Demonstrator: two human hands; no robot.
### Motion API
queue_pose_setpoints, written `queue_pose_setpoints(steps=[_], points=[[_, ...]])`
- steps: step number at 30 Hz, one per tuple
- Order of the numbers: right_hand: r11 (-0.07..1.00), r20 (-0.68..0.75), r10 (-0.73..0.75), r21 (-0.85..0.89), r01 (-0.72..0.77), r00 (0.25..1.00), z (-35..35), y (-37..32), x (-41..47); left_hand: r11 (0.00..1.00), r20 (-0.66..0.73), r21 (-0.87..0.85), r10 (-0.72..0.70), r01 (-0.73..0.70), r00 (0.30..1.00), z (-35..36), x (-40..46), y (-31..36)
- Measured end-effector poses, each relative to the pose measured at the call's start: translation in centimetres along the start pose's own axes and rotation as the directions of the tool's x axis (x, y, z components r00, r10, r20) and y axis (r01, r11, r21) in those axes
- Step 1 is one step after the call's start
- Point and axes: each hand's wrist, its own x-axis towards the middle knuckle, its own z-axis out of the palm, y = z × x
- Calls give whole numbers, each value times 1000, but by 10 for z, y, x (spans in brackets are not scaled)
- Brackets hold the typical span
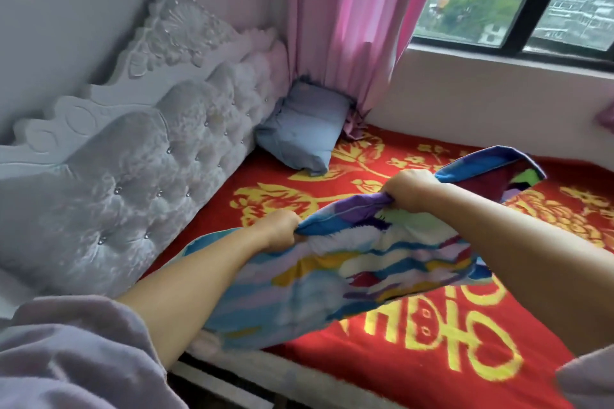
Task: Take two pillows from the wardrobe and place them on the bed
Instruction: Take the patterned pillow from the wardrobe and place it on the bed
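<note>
The bed (432,359) fills the lower right and middle of the frame, covered by a red blanket (382,372) with yellow flowers and large yellow characters. Along the left side runs a tall tufted headboard (139,183) in silvery velvet with small studs, topped by a carved white crest that reaches toward the upper left. Behind it is a pale wall. In the upper middle hangs a pink curtain (352,16), its hem bunched on the blanket at the corner of the bed. A dark-framed window (518,40) occupies the upper right, with trees and buildings beyond the glass.

Across the centre and lower middle, a multicoloured pillow (349,279) with blue, white, yellow and purple patterning is held above the blanket, near the headboard. It sags between the two hands, and its far corner rises toward the right edge of the frame. The left hand (279,232) is closed in a fist on the pillow's upper edge at centre left. The right hand (412,188) is closed tight on the same edge, slightly higher and to the right, gathering the cloth into folds. Both forearms are bare and reach in from the bottom corners; a grey sleeve (76,352) shows at the lower left, and another bit of grey cloth at the lower right.

A smaller light blue pillow (302,133) lies in the far corner of the bed, leaning against the end of the headboard and touching the curtain's hem.
</note>
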Motion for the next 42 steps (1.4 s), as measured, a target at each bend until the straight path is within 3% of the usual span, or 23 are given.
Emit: queue_pose_setpoints(steps=[9, 14, 22, 28, 30, 32, 34, 36, 37, 39, 40, 42], points=[[986, 170, -167, 38, 163, 971, 25, -32, 202, 984, 70, 45, -177, 174, 982, 14, 123, -112], [983, 296, -177, 103, 152, 939, 55, -75, 310, 974, 134, 34, -226, 224, 965, 40, 199, -202], [991, 120, -101, 94, 90, 988, 93, -159, 449, 962, 227, 29, -272, 273, 935, 75, 284, -333], [910, 227, -74, 413, -28, 971, 189, -217, 448, 928, 208, 5, -367, 374, 907, 113, 326, -388], [806, 219, 47, 568, -167, 975, 226, -226, 412, 908, 162, -34, -408, 418, 899, 124, 328, -398], [641, 221, 304, 672, -371, 927, 264, -232, 366, 912, 95, -25, -405, 409, 909, 131, 330, -406], [333, 372, 541, 729, -598, 754, 302, -235, 319, 940, 90, 54, -342, 338, 935, 138, 337, -409], [-103, 628, 596, 678, -727, 501, 335, -242, 287, 941, 186, 64, -337, 331, 923, 150, 351, -408], [-339, 736, 551, 627, -701, 393, 348, -247, 279, 922, 254, -16, -369, 386, 894, 156, 360, -406], [-686, 829, 476, 560, -465, 295, 363, -259, 277, 822, 366, -305, -365, 481, 856, 164, 375, -405], [-757, 835, 466, 547, -357, 291, 368, -260, 280, 770, 386, -450, -289, 452, 876, 165, 380, -406], [-786, 817, 481, 563, -256, 318, 371, -257, 286, 766, 357, -539, -169, 350, 919, 160, 385, -407]])
